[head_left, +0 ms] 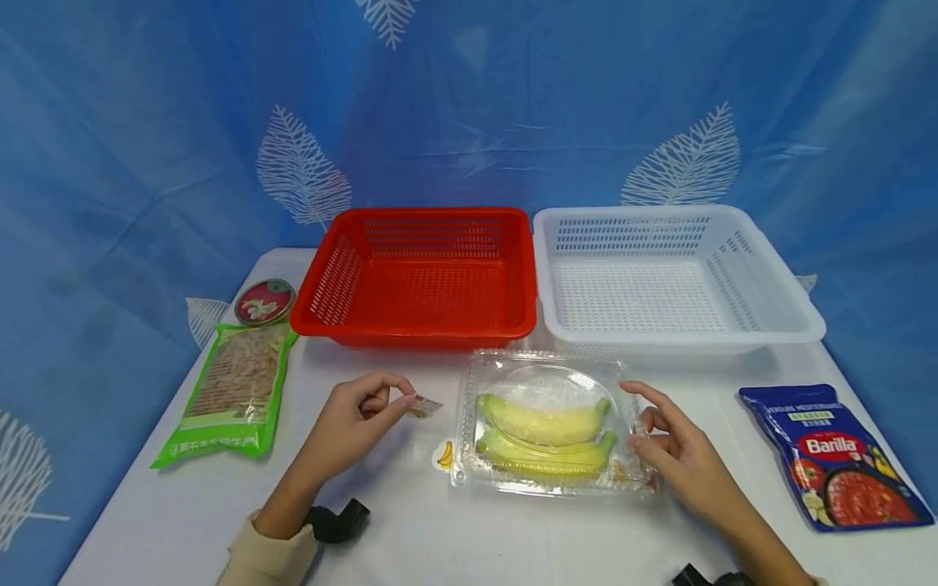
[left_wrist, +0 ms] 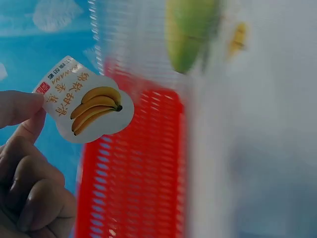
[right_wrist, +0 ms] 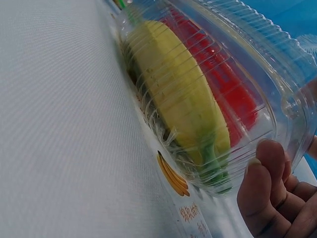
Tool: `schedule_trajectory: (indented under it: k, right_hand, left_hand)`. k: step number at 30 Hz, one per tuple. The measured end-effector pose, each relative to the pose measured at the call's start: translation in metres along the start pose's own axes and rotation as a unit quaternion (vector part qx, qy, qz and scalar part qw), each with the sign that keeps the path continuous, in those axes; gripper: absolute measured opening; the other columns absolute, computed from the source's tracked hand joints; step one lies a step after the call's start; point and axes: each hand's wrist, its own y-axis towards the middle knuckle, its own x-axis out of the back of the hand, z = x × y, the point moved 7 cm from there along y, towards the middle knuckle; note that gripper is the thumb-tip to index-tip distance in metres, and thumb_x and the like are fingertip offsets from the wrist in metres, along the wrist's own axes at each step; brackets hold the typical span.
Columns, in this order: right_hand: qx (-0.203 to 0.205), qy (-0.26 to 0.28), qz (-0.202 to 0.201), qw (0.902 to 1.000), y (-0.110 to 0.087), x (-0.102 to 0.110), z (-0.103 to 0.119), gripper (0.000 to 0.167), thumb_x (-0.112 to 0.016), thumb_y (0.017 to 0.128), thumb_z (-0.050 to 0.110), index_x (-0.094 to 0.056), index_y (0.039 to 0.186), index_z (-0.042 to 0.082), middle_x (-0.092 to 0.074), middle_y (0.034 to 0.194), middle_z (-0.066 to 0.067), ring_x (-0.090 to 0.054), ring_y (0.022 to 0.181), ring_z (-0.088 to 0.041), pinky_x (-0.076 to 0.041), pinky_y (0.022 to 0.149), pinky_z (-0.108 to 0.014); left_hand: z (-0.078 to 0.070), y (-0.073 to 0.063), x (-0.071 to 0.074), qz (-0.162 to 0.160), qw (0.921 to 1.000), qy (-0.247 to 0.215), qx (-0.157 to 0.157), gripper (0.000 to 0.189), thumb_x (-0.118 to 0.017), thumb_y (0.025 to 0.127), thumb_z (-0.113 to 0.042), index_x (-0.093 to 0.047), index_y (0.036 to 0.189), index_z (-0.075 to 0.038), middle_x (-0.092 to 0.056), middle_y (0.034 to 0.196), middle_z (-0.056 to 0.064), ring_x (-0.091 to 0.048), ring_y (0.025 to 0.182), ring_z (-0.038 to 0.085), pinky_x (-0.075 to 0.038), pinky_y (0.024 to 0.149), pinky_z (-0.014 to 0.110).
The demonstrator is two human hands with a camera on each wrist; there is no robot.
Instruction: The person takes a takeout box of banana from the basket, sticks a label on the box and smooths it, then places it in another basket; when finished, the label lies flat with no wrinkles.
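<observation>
My left hand [head_left: 366, 419] pinches a small banana-shaped-print card label [left_wrist: 94, 101] by its edge between thumb and index finger. White with scalloped edges, it shows yellow bananas and orange writing. In front of me lies a clear plastic clamshell box [head_left: 542, 488], closed, with two yellow-green bananas [head_left: 545, 423] inside. My right hand [head_left: 677, 456] holds the box's right edge with thumb and fingers, the index finger reaching toward its far corner. Another banana label [head_left: 443, 456] sticks out at the box's left side. One more label [right_wrist: 171, 173] shows beside the box in the right wrist view.
Behind the box stand a red basket [head_left: 418, 338] and a white basket [head_left: 681, 335]. To the left lie a green-edged food packet [head_left: 234, 391] and a round tin [head_left: 265, 302]. A blue Barilla sauce pouch [head_left: 835, 460] lies at the right.
</observation>
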Motion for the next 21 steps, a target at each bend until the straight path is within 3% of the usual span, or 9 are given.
schedule_trajectory:
  k: [5,11,21]
  right_hand:
    - [0.008,-0.002,-0.007,0.9999,0.001,0.0,0.002,0.063,-0.058,0.099,-0.007,-0.037,0.156,0.009,-0.044,0.089,-0.006,-0.051,0.049,-0.012,-0.047,0.039,-0.033]
    - [0.019,-0.001,-0.01,0.9998,0.0,-0.001,0.002,0.063,-0.058,0.098,-0.009,-0.037,0.156,0.008,-0.044,0.089,-0.006,-0.049,0.048,-0.011,-0.046,0.038,-0.033]
    - [0.002,-0.01,-0.009,0.9999,-0.001,0.0,0.0,0.062,-0.057,0.1,-0.004,-0.037,0.156,0.011,-0.044,0.09,-0.009,-0.053,0.049,-0.012,-0.047,0.039,-0.033]
  left_hand:
    - [-0.022,0.013,-0.005,0.034,0.9992,-0.006,-0.022,0.005,-0.075,0.095,-0.026,-0.071,0.096,-0.025,-0.027,0.059,-0.005,-0.025,0.053,0.01,-0.023,0.046,0.029]
    - [-0.045,0.03,-0.021,0.082,0.9954,-0.016,-0.045,0.008,-0.076,0.095,-0.023,-0.072,0.1,-0.027,-0.03,0.057,-0.005,-0.027,0.051,0.01,-0.024,0.046,0.026]
    - [-0.085,0.055,-0.057,0.173,0.9797,-0.042,-0.093,0.004,-0.075,0.095,-0.023,-0.073,0.099,-0.023,-0.027,0.058,-0.004,-0.025,0.054,0.011,-0.027,0.052,0.028]
